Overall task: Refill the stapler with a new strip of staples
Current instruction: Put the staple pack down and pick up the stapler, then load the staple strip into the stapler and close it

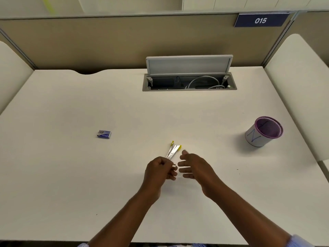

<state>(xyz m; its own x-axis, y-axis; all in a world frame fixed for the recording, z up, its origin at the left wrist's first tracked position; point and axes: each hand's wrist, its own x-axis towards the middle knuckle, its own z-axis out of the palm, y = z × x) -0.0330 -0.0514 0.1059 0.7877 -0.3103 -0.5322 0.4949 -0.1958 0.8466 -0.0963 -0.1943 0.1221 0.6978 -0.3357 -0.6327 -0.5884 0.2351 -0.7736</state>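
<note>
The fingers (171, 172) of the left hand (158, 171) are curled closed around the rear end of the stapler (172, 152), which is held above the surface (124, 107) near its front middle. The stapler is seen hinged open, its slim metal arms fanned away from the hand and tipped with yellow ends. A small pale piece is pinched at the left fingertips; what it is cannot be told. The right hand (194, 166) is held just beside the left, its fingers spread and loose, with nothing gripped and the stapler not touched.

A small blue staple box (104, 134) is seen lying flat on the surface, well apart to the left. A purple-rimmed mesh pen cup (263, 131) is stood upright far to the right. At the back of the surface, a cable hatch (189, 81) is propped open, with grey cables visible inside. A blue plate marked 015 (260, 20) is fixed on the partition behind.
</note>
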